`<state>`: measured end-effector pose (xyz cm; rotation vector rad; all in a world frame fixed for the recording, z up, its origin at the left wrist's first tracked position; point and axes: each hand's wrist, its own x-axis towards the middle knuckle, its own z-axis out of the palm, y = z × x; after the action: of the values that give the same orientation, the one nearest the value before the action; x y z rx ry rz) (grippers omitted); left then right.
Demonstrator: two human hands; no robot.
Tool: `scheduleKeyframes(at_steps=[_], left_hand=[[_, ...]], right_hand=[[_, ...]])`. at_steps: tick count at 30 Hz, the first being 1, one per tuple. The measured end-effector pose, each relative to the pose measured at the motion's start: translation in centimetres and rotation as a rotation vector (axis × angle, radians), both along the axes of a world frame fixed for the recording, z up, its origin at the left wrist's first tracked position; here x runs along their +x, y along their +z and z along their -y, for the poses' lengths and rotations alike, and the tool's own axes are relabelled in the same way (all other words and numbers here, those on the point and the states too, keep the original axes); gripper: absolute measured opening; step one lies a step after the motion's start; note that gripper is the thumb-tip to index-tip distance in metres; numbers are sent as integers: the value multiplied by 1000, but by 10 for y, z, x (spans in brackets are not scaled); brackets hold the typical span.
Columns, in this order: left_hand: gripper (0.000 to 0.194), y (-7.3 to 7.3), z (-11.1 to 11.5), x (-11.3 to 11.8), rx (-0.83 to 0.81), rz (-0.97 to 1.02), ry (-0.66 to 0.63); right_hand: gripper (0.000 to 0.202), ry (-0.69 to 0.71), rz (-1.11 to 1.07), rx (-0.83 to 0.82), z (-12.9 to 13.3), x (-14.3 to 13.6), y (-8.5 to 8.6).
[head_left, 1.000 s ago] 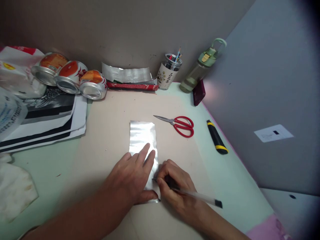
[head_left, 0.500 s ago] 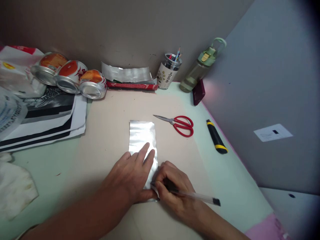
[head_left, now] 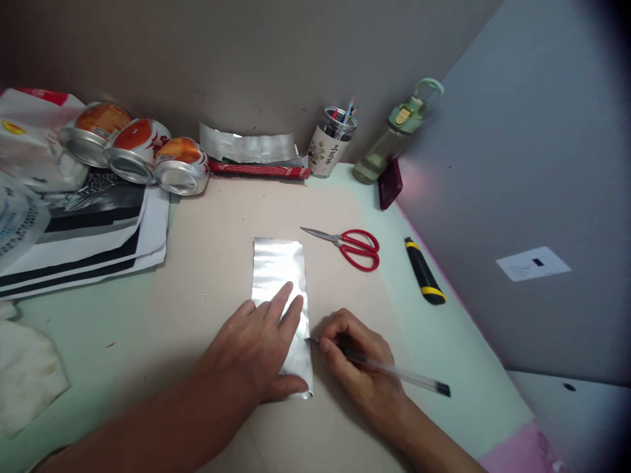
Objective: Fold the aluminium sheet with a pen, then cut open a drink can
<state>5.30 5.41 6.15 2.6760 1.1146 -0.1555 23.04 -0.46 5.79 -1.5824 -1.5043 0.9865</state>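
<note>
Pressing a metal sheet [head_left: 279, 263], left hand [head_left: 256, 345] has fingers apart; right hand [head_left: 362, 361] has fingers round a pen [head_left: 411, 377]

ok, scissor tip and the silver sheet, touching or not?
Apart. The head view shows a narrow strip of beige mat between the tip of the scissors and the top right corner of the silver sheet.

A hand could pass over the beige sheet [head_left: 210, 246] between the metal strip [head_left: 277, 263] and the stacked papers [head_left: 93, 244]. On the strip's right, the right hand [head_left: 362, 358] and its slanting pen [head_left: 404, 374] bar the near side; farther back lie the scissors [head_left: 336, 239] and box cutter [head_left: 422, 272]. Cans [head_left: 135, 150] (three, side by side), the pencil cup [head_left: 329, 146] and a leaning bottle [head_left: 387, 144] obstruct the rear.
</note>
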Motion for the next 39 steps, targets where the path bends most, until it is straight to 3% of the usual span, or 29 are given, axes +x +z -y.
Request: scheduleKeyframes(at_steps=[13,23,39], left_hand=[[91,-2,2,-2,42,17,-10],[94,-5,1,-3,53,24,-29],[98,-17,0,-4,44,34,-23]], right_hand=[[15,50,147,25,-2,-4,-1],[16,149,98,10,-2,1,1],[18,437,76,-5,-10,24,5]])
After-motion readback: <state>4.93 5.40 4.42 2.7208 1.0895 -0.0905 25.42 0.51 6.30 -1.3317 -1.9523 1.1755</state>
